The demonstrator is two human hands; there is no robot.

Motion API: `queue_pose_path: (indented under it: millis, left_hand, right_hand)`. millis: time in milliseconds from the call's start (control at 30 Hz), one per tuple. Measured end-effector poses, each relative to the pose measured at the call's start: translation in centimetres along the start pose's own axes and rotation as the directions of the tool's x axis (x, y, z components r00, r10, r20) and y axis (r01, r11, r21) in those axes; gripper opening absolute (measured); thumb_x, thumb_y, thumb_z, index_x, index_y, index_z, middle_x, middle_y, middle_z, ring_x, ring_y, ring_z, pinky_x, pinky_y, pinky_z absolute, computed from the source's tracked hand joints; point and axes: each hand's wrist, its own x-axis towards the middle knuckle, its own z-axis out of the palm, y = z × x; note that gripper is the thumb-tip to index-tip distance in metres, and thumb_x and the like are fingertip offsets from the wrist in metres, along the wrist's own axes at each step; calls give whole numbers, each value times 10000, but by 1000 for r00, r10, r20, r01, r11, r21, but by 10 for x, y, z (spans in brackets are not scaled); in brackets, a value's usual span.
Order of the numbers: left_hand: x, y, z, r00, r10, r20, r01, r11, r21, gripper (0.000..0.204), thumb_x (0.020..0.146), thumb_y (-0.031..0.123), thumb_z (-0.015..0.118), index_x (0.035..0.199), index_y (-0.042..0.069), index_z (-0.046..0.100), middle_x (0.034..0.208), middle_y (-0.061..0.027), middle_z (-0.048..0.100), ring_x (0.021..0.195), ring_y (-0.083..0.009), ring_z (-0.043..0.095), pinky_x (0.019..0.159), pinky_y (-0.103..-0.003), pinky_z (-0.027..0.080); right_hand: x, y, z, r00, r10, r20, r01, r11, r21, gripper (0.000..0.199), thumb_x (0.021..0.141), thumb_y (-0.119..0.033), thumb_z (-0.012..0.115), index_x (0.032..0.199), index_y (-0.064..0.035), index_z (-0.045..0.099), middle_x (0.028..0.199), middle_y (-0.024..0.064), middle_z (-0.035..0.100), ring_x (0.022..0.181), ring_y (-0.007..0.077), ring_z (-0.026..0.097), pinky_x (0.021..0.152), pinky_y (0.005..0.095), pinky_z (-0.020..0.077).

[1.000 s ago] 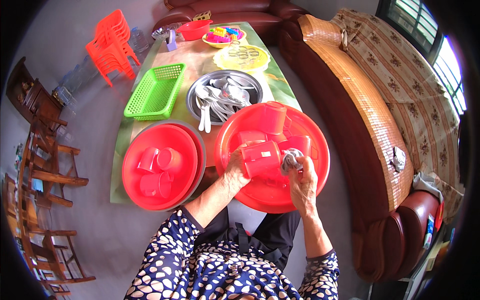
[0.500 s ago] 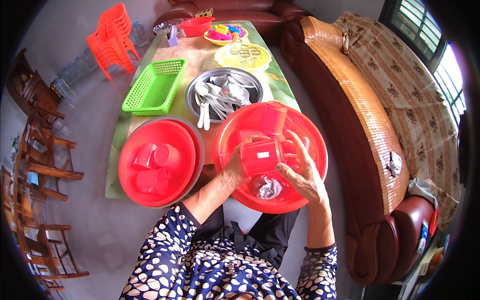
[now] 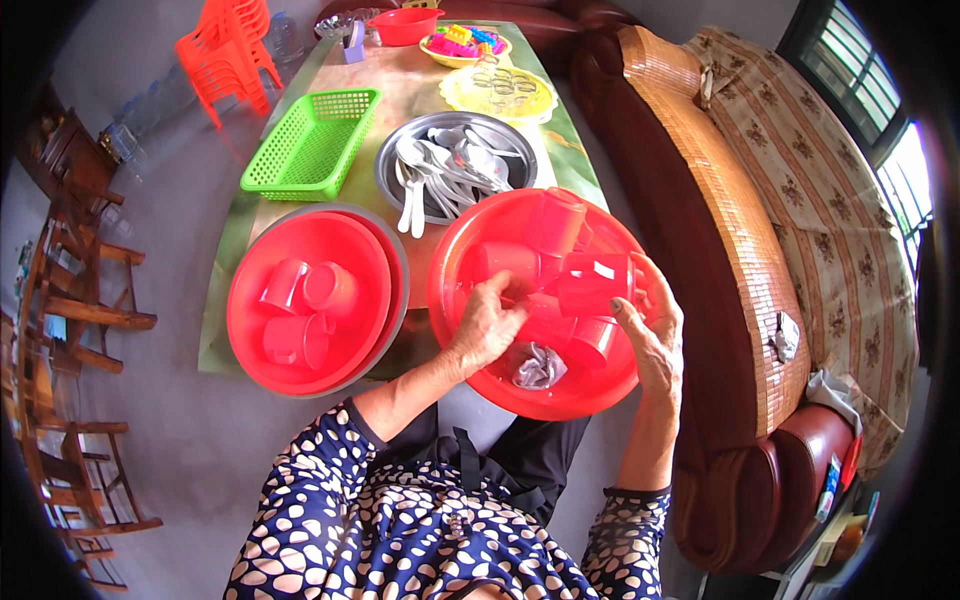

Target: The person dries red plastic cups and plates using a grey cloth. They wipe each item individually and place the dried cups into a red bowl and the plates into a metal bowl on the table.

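A red mug with a small white label is gripped by my right hand, above the large red basin on the right. My left hand is over the basin's left half, fingers bent and apart, holding nothing I can see. More red mugs lie in this basin, one of them at its far side. A crumpled grey cloth rests near its front. To the left, another red basin contains three red mugs.
Behind the basins stand a steel bowl of spoons and a green basket. Farther back are a yellow tray with clear glasses and a bowl of colourful blocks. A sofa runs along the right; wooden chairs stand left.
My left hand has let go of the mug and moved slightly away. My right hand has carried the mug to the right and turned it. The view has shifted a little.
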Motion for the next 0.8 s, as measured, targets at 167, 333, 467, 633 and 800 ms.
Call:
queue_pose_path:
  millis: [167,333,467,633,800]
  left_hand:
    - [-24,16,-9,958,282,45,-263,813,519,438,692,65,699,1098,1,543,1113,-202,517,1050,-394,532,865,-430,473]
    - [-41,46,-10,931,333,151,-366,852,375,1010,646,230,829,1449,115,227,1339,-274,272,1205,-446,420,1002,-460,418]
    - [-37,43,-16,934,330,136,-353,912,209,1005,661,224,838,1451,98,229,1372,-232,314,1284,-389,389,1054,-430,381]
    - [-33,30,-23,952,301,51,-305,944,127,901,703,279,824,1408,54,310,1380,-182,395,1329,-306,355,1102,-401,300]
    - [-31,64,-83,925,345,-161,-321,934,160,817,715,229,805,1370,54,349,1329,-165,420,1242,-281,432,1054,-401,360]
  right_hand:
    - [-10,7,2,997,-36,-68,29,994,-106,556,810,-69,695,1324,-30,487,1221,106,554,1057,189,560,870,326,479]
    - [-25,14,9,988,152,-21,-150,986,79,535,880,-188,657,1349,-28,455,1136,117,594,882,171,606,738,279,508]
    - [-31,32,19,938,292,188,-343,861,376,478,949,-200,552,1359,-4,404,1158,139,593,807,212,650,645,326,545]
    - [-31,26,32,945,291,150,-285,956,-64,507,972,-314,509,1349,12,422,1170,137,586,894,209,635,641,297,532]
    - [-24,27,39,991,129,43,-123,984,-130,440,958,-320,543,1266,-6,528,1112,109,612,885,148,600,610,243,470]
